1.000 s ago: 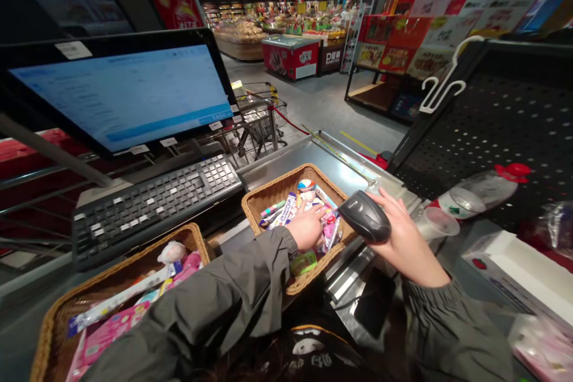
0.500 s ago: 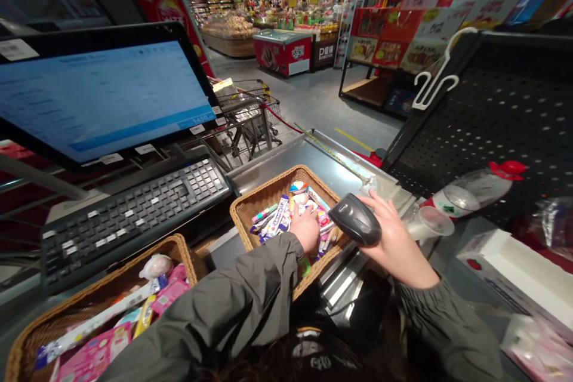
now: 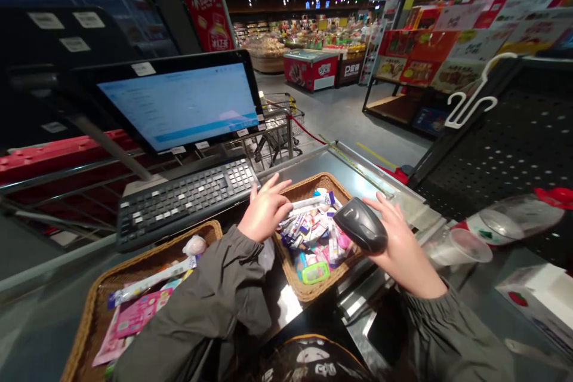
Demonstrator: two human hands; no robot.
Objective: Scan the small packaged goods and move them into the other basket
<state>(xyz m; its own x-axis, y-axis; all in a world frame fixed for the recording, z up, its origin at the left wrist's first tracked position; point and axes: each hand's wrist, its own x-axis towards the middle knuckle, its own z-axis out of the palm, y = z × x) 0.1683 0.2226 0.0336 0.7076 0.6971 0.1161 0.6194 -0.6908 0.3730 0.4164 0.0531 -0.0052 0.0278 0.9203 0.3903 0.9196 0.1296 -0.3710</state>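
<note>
My right hand (image 3: 400, 245) is wrapped round a black handheld barcode scanner (image 3: 360, 224), whose front hangs over the right side of a wicker basket (image 3: 304, 289). Small wrapped sweets and snacks (image 3: 308, 233) fill this basket, with a bright green packet (image 3: 316, 273) near its front. My left hand (image 3: 265, 209) hovers at the basket's back left edge, near the keyboard (image 3: 188, 197), fingers apart. A long white stick packet (image 3: 310, 203) lies across the sweets, one end close to my left thumb; whether they touch is unclear.
To the left, a second wicker basket (image 3: 89, 310) holds pink packets (image 3: 141, 313) and a long white packet. A monitor (image 3: 188, 101) stands behind the keyboard. On the right are a plastic cup (image 3: 465, 246), a lying bottle (image 3: 514, 218) and a white box (image 3: 541, 298).
My left hand has lifted out of the sweets and moved left toward the keyboard. The view has turned left. The scanner stays in my right hand above the basket.
</note>
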